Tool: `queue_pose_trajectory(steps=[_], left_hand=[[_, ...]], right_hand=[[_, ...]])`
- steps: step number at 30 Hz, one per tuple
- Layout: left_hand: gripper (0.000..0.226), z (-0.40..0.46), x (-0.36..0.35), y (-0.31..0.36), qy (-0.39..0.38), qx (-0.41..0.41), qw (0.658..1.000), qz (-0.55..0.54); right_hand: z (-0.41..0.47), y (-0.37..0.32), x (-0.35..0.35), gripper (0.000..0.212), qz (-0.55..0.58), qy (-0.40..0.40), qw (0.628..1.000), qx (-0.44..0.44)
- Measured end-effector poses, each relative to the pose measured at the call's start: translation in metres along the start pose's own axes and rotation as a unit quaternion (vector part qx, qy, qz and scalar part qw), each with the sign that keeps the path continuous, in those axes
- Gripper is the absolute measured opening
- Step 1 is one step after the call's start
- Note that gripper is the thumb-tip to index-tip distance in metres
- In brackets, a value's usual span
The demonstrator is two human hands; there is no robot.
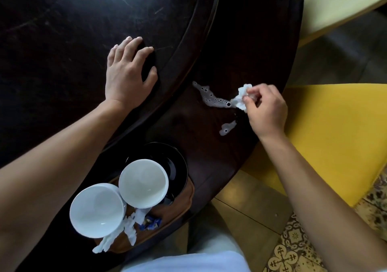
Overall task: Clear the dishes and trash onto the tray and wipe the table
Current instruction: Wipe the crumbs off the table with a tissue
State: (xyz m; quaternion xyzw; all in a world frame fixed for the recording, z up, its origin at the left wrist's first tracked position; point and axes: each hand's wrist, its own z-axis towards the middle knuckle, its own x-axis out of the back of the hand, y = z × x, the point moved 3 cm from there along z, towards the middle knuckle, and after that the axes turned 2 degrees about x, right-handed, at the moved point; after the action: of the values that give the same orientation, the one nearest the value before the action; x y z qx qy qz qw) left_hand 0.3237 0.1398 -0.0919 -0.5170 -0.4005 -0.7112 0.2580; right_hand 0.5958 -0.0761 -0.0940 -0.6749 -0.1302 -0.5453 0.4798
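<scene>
My right hand [266,110] pinches a crumpled white tissue [242,97] at the right end of a white foamy spill [211,98] on the dark round table [199,156]. A smaller patch of spill [227,127] lies just below. My left hand [127,72] rests flat, fingers spread, on the raised inner disc of the table [62,41]. Near the front edge a wooden tray [180,206] holds two white bowls [97,210] [143,183], a black plate [176,162], crumpled white paper [129,227] and a blue wrapper [151,222].
A yellow chair seat [335,135] stands right of the table, close under my right arm. A pale yellow surface [339,1] is at the top right. Patterned floor tiles [293,250] show at the bottom right.
</scene>
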Motion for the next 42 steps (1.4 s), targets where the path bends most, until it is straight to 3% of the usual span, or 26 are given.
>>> queue_pose_trajectory(steps=[8, 19, 24, 30, 36, 42], left_hand=[[0.053, 0.0, 0.001, 0.002, -0.001, 0.005, 1.0, 0.0], [0.056, 0.004, -0.002, 0.005, -0.039, -0.007, 0.999, 0.021], [0.058, 0.007, -0.001, 0.006, -0.049, 0.005, 0.999, 0.015], [0.065, 0.016, 0.007, 0.002, -0.128, -0.013, 0.991, 0.025], [0.068, -0.033, 0.018, -0.025, -0.081, 0.047, 0.995, 0.04], [0.066, -0.045, 0.011, -0.029, -0.07, 0.045, 0.995, 0.054]], right_hand=[[0.036, -0.008, -0.032, 0.014, -0.026, -0.067, 0.997, -0.012], [-0.051, -0.006, -0.03, 0.017, -0.034, -0.043, 0.998, -0.011], [-0.08, -0.005, -0.025, 0.015, -0.04, -0.072, 0.997, 0.006], [-0.022, -0.022, -0.013, 0.013, 0.046, -0.033, 0.998, -0.003], [0.047, -0.057, -0.046, 0.021, 0.056, -0.034, 0.997, 0.028], [0.031, -0.058, -0.071, 0.02, 0.01, -0.056, 0.997, 0.054]])
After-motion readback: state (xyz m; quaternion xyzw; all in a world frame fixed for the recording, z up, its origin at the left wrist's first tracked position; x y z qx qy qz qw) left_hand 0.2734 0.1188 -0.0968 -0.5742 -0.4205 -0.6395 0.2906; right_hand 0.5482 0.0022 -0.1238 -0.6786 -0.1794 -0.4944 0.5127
